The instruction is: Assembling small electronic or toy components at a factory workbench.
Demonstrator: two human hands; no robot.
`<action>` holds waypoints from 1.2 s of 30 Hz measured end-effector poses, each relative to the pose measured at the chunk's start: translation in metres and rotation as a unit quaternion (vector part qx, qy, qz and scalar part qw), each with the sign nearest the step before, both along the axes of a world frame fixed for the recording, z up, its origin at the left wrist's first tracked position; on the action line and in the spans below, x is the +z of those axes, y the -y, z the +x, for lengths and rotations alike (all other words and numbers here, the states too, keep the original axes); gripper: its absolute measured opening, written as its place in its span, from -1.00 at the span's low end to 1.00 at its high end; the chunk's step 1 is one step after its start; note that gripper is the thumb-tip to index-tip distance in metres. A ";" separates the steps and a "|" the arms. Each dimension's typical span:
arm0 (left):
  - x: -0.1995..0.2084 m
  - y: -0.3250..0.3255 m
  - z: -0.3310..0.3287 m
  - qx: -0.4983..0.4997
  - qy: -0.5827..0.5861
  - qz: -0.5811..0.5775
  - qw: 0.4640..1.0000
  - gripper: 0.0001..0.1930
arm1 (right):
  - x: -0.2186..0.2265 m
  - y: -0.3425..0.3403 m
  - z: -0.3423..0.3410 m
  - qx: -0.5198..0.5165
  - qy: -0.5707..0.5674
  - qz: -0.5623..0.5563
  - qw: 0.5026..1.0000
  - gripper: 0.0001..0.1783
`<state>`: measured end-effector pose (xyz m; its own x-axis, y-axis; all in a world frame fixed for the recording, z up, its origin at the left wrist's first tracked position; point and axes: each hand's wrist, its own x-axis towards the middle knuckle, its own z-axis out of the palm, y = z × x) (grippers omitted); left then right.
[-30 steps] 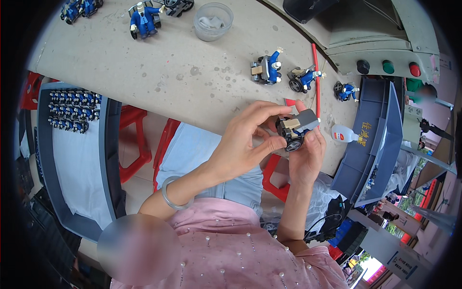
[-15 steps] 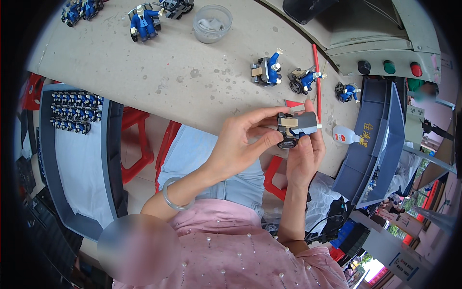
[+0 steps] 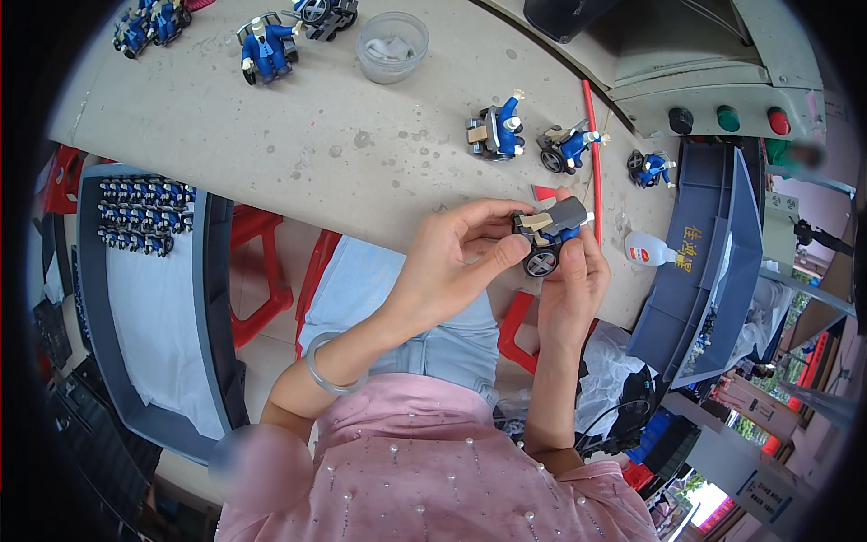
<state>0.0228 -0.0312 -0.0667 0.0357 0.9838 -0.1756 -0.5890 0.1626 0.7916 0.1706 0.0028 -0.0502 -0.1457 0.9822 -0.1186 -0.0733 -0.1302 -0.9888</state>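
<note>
I hold a small toy wheelchair (image 3: 542,262) between my two hands, up by the front edge of the worktop (image 3: 298,135). My left hand (image 3: 456,257) pinches its left end between thumb and fingers. My right hand (image 3: 575,282) grips the other end, thumb on the near side and fingers behind. A black wheel with pale grey spokes faces me, a tan flap sits toward the left, and a smooth dark grey panel covers the top toward the right. Some blue shows beneath that panel, and a small cream tip pokes out past it; my fingers hide part of the rest.

The worktop is pale, with grey blotches scattered over it. Beyond my hands sit three more toys with blue-suited figures (image 3: 496,126), the middle one reaching across a red rod (image 3: 592,172). A white bottle (image 3: 643,248) lies to the right. Toward the far left stand other toys of the kind (image 3: 268,52), near a clear tub (image 3: 392,68) with white cloth inside.

To my left, a grey crate (image 3: 217,298) lined with a white sheet holds rows of toys, with a red stool (image 3: 257,271) beside it. A blue-grey crate (image 3: 664,298) stands at the right, below a machine with black, green and red knobs (image 3: 728,117).
</note>
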 end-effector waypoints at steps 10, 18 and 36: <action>-0.006 0.007 0.002 0.003 0.043 0.073 0.996 -0.50 | 0.001 0.007 -0.012 -0.032 -0.041 0.063 0.997 -0.28; -0.002 0.002 0.002 0.009 -0.003 0.103 0.995 -0.43 | -0.003 0.013 -0.015 0.011 -0.010 0.113 0.993 -0.39; -0.009 0.003 0.000 0.000 -0.034 0.082 0.996 -0.54 | -0.003 0.011 -0.015 0.022 0.036 0.121 0.992 -0.41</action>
<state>0.0227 -0.0340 -0.0755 0.0285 0.9995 -0.0144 -0.5328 0.0273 0.8458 0.1553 -0.0080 -0.0535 -0.1886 0.9761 0.1081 0.0000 0.1101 -0.9939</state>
